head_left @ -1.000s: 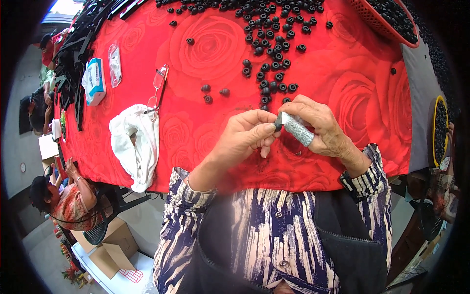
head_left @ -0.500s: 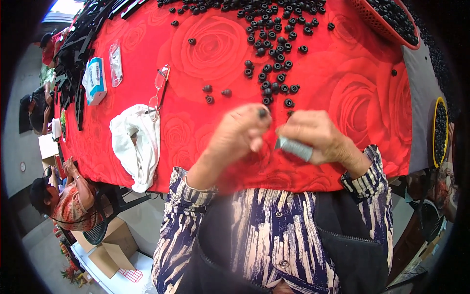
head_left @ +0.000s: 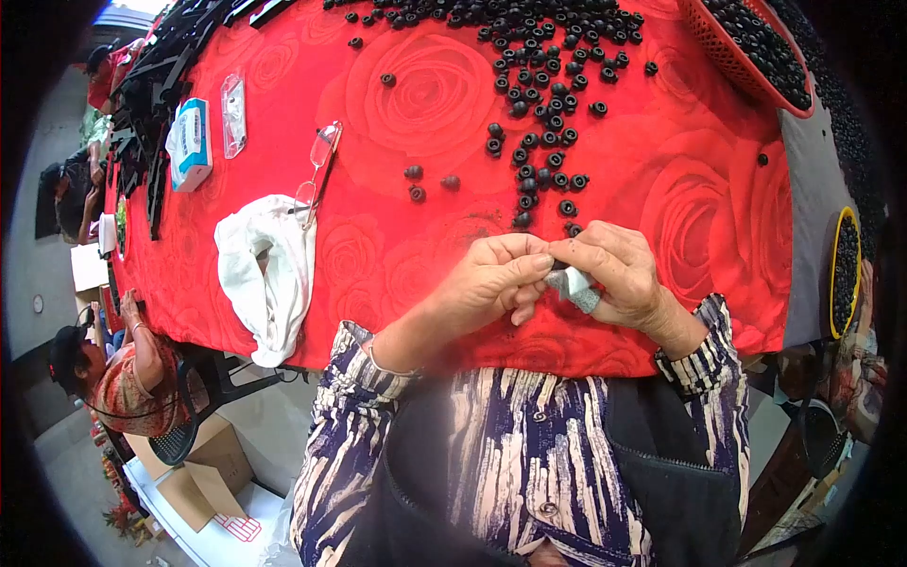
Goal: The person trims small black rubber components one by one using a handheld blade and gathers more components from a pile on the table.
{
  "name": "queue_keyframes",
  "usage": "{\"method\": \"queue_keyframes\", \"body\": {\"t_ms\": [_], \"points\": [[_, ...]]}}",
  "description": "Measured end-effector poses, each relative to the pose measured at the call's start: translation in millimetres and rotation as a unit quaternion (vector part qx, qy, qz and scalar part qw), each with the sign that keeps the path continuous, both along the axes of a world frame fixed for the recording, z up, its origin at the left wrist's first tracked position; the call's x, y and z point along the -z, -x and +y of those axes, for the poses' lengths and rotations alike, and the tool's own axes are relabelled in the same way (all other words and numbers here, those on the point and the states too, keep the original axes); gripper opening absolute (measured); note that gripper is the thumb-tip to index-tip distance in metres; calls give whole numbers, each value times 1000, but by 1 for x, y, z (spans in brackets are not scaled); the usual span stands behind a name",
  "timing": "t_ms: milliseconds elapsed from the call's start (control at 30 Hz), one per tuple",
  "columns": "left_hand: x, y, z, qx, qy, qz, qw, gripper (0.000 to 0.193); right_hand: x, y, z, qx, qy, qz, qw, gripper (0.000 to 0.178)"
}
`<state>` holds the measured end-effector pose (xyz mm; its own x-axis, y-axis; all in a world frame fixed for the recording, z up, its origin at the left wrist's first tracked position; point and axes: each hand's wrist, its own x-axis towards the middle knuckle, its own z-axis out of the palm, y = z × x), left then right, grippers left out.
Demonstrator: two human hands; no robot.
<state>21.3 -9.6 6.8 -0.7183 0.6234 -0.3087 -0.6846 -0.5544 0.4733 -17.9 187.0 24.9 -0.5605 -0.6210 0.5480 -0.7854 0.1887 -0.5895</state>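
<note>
My left hand [head_left: 487, 286] pinches a small round black piece [head_left: 557, 266] between thumb and forefinger, mostly covered by the fingers. Touching it from the other side is my right hand [head_left: 619, 276], closed on a small grey folded strip [head_left: 578, 292] that sticks out below its fingers; its material is unclear. Just beyond the hands, similar black pieces [head_left: 567, 207], round with a hole in many of them, trail back to a large heap [head_left: 529, 19] at the far edge. Several more [head_left: 416, 194] sit apart to the left.
A red flowered cloth [head_left: 416, 94] covers the table, with dark specks near my hands. On the left lie a white cloth [head_left: 293, 283], eyeglasses [head_left: 326, 142], a clear case [head_left: 233, 115], a tissue pack [head_left: 194, 151] and black strips [head_left: 142, 123]. Right: red basket [head_left: 727, 57], yellow-rimmed basket [head_left: 836, 321].
My hands were apart, the left blurred with the black piece at its fingertips. Now they meet, with the piece against the right hand's fingers. The view has shifted slightly.
</note>
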Motion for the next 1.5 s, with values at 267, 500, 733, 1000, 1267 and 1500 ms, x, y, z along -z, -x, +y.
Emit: {"method": "queue_keyframes", "body": {"t_ms": [267, 500, 733, 1000, 1267, 1500], "points": [[3, 1, 1, 17, 14, -17, 1000, 18, 7, -5, 0, 12, 1, 34, 999, 45], [1, 2, 0, 4, 12, 3, 1000, 17, 5, -6, 0, 16, -4, 64, 998, 36], [-9, 13, -14, -201, 328, 183, 905, 10, 4, 11, 1, 179, -120, 24, 976, 25], [6, 25, -35, -294, 633, 308, 647, 12, 5, 10, -1, 197, -168, 5, 966, 23], [5, 13, -6, -268, 498, 375, 734, 11, 4, 6, -6, 201, -200, 11, 959, 27], [10, 10, -2, -227, 467, 367, 772, 12, 9, 4, -1, 190, -191, 26, 963, 27]]}}
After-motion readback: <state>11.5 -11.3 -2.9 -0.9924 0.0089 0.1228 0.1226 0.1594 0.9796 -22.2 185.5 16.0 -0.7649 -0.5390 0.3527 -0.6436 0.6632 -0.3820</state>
